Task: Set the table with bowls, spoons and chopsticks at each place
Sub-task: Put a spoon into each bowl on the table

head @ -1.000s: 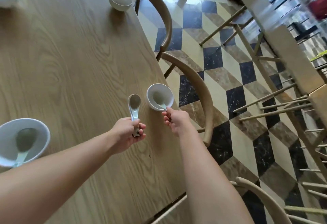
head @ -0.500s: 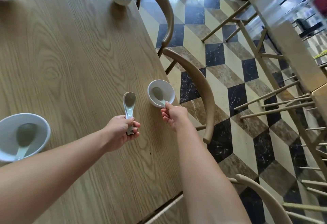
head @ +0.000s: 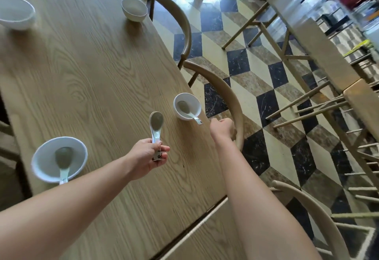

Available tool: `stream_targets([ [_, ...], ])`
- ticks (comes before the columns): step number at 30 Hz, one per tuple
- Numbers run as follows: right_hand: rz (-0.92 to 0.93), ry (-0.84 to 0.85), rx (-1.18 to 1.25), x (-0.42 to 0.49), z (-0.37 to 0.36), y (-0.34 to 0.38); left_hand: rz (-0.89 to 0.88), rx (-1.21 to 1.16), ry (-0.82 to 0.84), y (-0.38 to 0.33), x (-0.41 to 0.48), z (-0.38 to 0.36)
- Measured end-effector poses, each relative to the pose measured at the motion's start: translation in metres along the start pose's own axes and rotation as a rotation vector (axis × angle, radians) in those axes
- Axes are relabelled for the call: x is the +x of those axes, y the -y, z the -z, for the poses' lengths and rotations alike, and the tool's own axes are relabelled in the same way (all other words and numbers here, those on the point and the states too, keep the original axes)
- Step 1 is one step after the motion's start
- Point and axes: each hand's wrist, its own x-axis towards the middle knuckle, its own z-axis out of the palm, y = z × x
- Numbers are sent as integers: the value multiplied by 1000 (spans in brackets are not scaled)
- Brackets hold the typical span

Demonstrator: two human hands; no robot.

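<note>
My left hand (head: 146,157) grips a white spoon (head: 156,125) by its handle, scoop pointing away from me, above the surface (head: 92,64); a second spoon (head: 185,109) lies in the small bowl (head: 196,103) near the edge. My right hand (head: 222,128) hangs just beside that bowl, fingers curled out of view; I cannot tell whether it holds anything

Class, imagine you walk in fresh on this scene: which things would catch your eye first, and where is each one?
The left hand holds a white spoon up above the wooden table. The right hand hangs near the table's right edge, just beside a small bowl with a second spoon resting in it. The bold chequered floor on the right draws the eye too.
</note>
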Motion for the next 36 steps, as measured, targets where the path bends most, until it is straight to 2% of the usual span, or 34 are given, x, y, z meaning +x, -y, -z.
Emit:
stream_targets([
  [2,46,94,-7,-31,5,-2,6,33,35,0,-19,4],
  [6,37,585,204,-120,-6,-10,13,100,143,5,-53,22],
  [9,40,738,262,-179,-19,-21,-4,184,214,8,-79,41],
  [14,3,721,377,-265,-43,-26,-59,384,241,4,-129,100],
  [18,-33,657,423,-341,-77,-8,-113,417,289,-11,-176,168],
  [23,-76,609,600,-450,-144,29,-139,445,358,-49,-232,282],
  [30,-96,778,682,-571,-235,105,-216,457,165,-118,-300,430],
  [36,-78,783,673,-604,-279,152,-284,334,28,-156,-318,488],
])
